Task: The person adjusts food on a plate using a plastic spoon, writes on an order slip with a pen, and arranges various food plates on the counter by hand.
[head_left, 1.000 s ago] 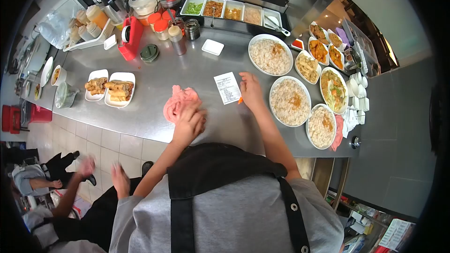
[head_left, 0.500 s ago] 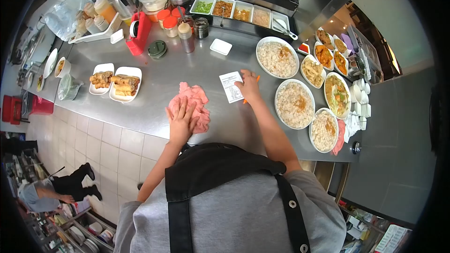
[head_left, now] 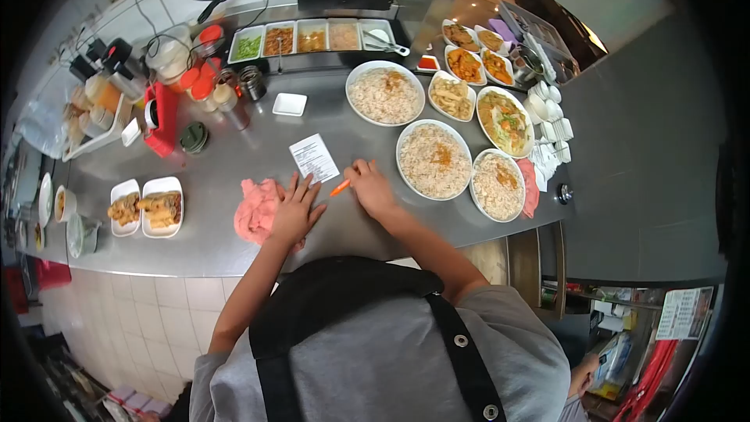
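My left hand lies flat with its fingers spread, on the right edge of a crumpled pink cloth. Its fingertips reach the lower edge of a printed paper slip on the steel counter. To the right of the slip, my right hand is closed around an orange pen, whose tip points left toward the slip. Large bowls of rice porridge with brown topping stand just beyond my right hand, the closest being the middle bowl.
Fried rolls lie in two white dishes at the left. Behind are a small white dish, a green lid, a red tape dispenser and a tray of toppings. Plated food fills the right; another person's hand shows low right.
The view has shifted right. My left hand has slid off the cloth's middle toward the slip. My right hand has come off the slip and now holds the pen beside it.
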`<action>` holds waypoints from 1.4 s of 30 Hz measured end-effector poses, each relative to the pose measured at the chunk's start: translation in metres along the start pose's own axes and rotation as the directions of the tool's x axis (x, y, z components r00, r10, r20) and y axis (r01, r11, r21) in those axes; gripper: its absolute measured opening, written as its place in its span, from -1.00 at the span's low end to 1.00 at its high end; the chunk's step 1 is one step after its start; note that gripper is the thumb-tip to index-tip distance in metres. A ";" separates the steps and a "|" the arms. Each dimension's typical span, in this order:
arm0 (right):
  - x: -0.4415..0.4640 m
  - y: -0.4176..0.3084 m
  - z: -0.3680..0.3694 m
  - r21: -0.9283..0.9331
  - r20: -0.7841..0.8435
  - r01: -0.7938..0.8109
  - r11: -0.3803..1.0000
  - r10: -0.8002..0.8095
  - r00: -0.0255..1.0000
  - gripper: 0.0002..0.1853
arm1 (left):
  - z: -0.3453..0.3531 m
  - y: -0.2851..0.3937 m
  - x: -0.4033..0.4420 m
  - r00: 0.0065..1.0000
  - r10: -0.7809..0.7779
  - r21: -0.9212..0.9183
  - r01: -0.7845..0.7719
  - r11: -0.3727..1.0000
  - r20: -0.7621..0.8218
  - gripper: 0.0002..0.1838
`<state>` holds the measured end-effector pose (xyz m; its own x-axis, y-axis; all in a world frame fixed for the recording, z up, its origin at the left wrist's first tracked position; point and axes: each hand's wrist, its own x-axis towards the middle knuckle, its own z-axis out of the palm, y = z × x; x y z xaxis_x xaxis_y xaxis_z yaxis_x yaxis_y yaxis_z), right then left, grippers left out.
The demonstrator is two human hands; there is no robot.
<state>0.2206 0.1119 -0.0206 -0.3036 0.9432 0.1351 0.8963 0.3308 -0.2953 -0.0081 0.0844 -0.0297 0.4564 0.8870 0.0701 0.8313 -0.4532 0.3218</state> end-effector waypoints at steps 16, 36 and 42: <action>0.028 -0.037 -0.008 0.132 -0.047 -0.067 0.989 0.074 0.996 -0.73 | -0.002 -0.006 -0.025 0.989 0.025 0.026 -0.021 0.999 -0.143 -0.38; 0.084 -0.055 0.022 0.139 -0.065 0.061 0.988 -0.052 0.996 -0.54 | -0.069 -0.026 -0.111 0.823 -0.260 -0.221 0.168 0.961 -0.505 -0.58; 0.122 -0.214 -0.038 0.329 -0.232 0.369 0.869 -0.304 0.924 -0.66 | -0.098 -0.113 -0.244 0.149 -0.620 -0.432 0.594 0.679 -0.770 -0.73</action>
<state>0.0040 0.1547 0.0955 -0.4783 0.7637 0.4336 0.5611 0.6456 -0.5180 -0.2449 -0.0717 0.0095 -0.6920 0.4816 0.5377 0.6983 0.2576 0.6679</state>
